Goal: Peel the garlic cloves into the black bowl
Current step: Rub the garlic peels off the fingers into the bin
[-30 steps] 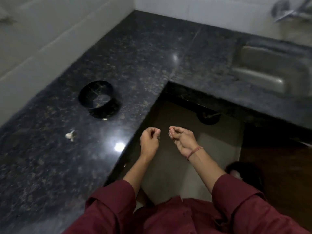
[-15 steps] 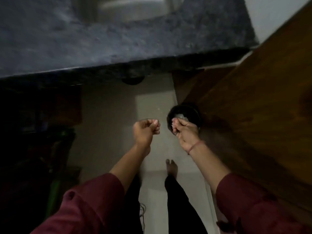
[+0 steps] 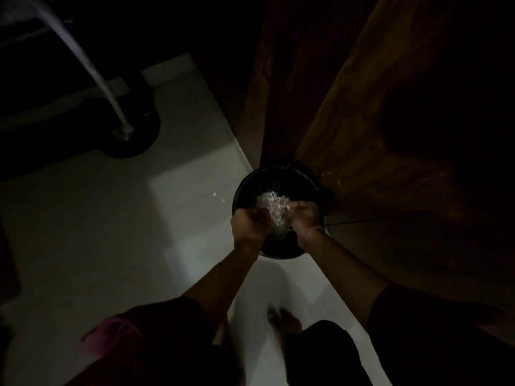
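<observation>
Dimly, both hands — left hand [image 3: 249, 222], right hand [image 3: 303, 215], grips unclear — hover over black bin [image 3: 278, 176] beside wooden door [image 3: 390, 135].

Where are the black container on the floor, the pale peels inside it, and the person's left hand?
black container [image 3: 303, 178]: head view, on its far rim.
pale peels [image 3: 271, 203]: head view, middle of the whitish heap.
left hand [image 3: 248, 225]: head view, back of the hand over the near rim.
</observation>
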